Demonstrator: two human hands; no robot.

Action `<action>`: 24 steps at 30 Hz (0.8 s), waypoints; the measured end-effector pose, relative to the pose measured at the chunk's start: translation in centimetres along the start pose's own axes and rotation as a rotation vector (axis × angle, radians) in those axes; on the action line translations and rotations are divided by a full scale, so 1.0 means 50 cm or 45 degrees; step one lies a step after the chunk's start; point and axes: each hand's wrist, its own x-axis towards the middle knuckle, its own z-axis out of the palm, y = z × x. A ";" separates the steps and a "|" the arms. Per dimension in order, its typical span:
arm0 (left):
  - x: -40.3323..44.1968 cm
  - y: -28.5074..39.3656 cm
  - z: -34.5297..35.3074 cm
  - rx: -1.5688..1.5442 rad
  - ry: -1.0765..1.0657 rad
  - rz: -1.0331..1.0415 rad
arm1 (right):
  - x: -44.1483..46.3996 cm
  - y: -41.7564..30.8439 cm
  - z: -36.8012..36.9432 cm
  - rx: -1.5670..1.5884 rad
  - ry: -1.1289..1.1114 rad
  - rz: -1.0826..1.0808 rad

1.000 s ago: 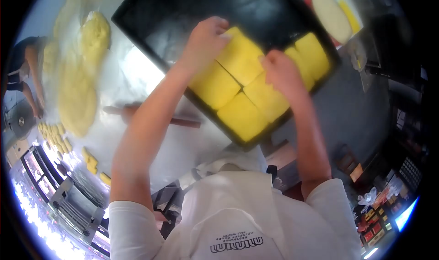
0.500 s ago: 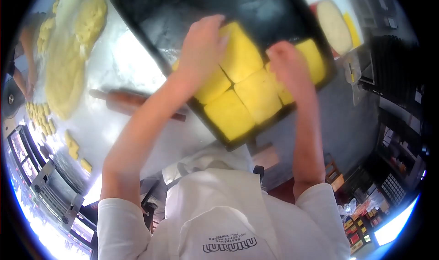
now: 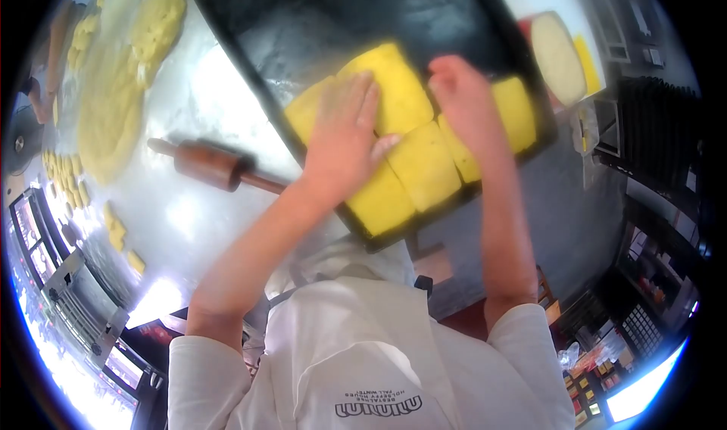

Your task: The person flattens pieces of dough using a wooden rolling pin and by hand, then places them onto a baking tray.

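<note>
Flat yellow dough squares lie edge to edge in the near part of a large black baking tray. My left hand rests flat on the left squares, its fingers stretched out and its thumb apart. Over the right-hand squares is my right hand, with its fingers curled in; whatever may be between them is hidden. Both hands cover parts of the dough beneath them.
A wooden rolling pin lies on the metal worktop left of the tray. Further left are a large dough mass and several small dough pieces. A pale oblong block sits right of the tray. Another person's arm shows at far left.
My left hand has come down and toward me, from the upper square's edge to flat on the left squares. My right hand has shifted slightly up and left, still curled.
</note>
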 end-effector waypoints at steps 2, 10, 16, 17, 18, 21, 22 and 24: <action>0.008 -0.008 -0.007 -0.098 -0.053 -0.026 | -0.010 -0.011 0.001 -0.074 -0.132 0.005; -0.001 -0.024 -0.022 -0.201 0.045 0.020 | 0.056 0.006 -0.001 0.074 -0.010 -0.178; 0.004 -0.011 -0.013 -0.071 0.022 -0.043 | 0.116 0.000 0.045 -0.017 -0.108 -0.291; 0.001 -0.010 -0.014 -0.055 -0.003 -0.026 | 0.125 0.001 0.053 -0.016 -0.140 -0.325; -0.001 -0.010 -0.014 -0.039 -0.028 -0.010 | 0.131 0.002 0.058 -0.051 -0.146 -0.379; -0.012 -0.009 -0.005 -0.002 -0.056 -0.024 | 0.139 0.002 0.070 -0.138 -0.160 -0.510; -0.011 -0.008 -0.003 0.001 -0.042 -0.030 | 0.141 0.002 0.071 -0.156 -0.154 -0.535; -0.008 -0.007 0.000 0.008 -0.016 -0.036 | 0.140 -0.005 0.070 -0.148 -0.167 -0.504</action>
